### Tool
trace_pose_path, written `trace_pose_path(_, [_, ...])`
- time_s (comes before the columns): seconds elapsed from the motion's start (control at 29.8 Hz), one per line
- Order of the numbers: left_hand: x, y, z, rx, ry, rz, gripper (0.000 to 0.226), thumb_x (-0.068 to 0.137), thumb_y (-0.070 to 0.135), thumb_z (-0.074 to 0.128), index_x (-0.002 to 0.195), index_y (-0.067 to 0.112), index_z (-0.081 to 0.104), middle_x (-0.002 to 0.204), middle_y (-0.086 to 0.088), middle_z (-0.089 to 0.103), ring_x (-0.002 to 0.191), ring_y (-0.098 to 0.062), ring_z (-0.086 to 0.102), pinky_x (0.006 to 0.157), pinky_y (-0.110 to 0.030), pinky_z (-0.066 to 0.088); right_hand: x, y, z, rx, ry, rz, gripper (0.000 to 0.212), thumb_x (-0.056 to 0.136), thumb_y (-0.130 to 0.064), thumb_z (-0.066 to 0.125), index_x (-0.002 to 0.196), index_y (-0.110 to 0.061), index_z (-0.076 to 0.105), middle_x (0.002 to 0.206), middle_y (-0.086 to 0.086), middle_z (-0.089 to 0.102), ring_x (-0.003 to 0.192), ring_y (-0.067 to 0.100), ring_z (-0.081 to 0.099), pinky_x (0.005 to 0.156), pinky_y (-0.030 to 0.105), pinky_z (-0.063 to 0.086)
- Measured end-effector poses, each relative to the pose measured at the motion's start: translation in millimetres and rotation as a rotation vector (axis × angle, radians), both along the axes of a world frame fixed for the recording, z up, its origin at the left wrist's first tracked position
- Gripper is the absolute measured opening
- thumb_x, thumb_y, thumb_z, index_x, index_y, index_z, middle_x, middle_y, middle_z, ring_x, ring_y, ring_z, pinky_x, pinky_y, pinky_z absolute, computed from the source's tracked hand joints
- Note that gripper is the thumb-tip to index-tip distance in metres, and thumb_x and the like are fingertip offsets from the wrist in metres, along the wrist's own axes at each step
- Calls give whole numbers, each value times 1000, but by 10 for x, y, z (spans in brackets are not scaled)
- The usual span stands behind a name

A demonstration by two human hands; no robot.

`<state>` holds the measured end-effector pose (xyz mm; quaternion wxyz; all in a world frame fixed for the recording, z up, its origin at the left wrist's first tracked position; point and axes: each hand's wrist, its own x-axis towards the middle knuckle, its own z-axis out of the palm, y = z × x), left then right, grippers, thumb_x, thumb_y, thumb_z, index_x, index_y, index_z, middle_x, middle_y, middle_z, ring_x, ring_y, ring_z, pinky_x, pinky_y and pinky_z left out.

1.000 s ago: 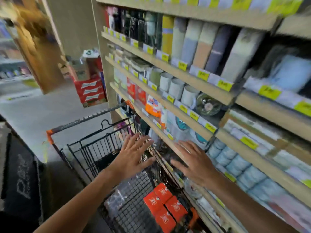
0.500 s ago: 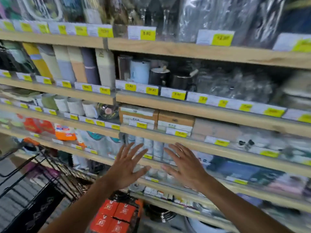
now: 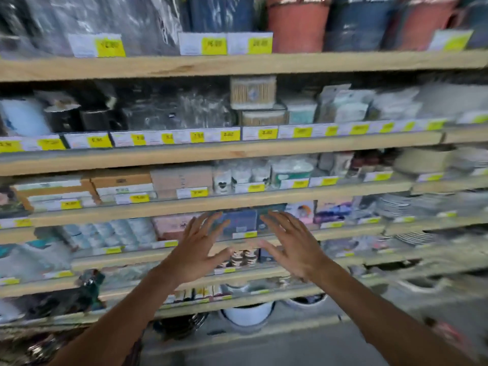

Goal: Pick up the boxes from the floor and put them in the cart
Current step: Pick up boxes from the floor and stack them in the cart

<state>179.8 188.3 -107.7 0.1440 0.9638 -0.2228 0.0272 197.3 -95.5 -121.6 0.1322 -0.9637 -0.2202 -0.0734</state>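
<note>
Cart gone from view, left hand (image 3: 196,250) and right hand (image 3: 295,249) empty, fingers splayed, before blurred wooden shelves (image 3: 237,66)

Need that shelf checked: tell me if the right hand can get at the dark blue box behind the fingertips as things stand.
Probably yes. The right hand is open and empty, fingers spread, raised just in front of the dark blue box. Nothing shows between them, though a clear shelf-edge strip seems to cover the box's lower part. Motion blur hides the gap.
</note>
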Motion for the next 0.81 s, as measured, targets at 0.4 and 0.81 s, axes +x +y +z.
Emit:
trace_pose_path(0.4, [445,-2212,-172,-132,-32,-431,71,94,71,33,154,34,34,157,12,29,146,-11,25,116,-36,32,-788,-2062,-135,105,-18,-417,73,95,-75,32,149,-28,47,150,-1,49,141,22,39,112,43,40])
trace_pose_path(0.81, [1040,-4234,-545,-234,26,-919,64,90,59,50,142,22,53,147,5,48,137,-15,42,114,-31,31,-1576,-3324,-297,61,-16,-987,69,94,-67,42,148,-25,48,149,0,51,138,23,43,113,41,41])
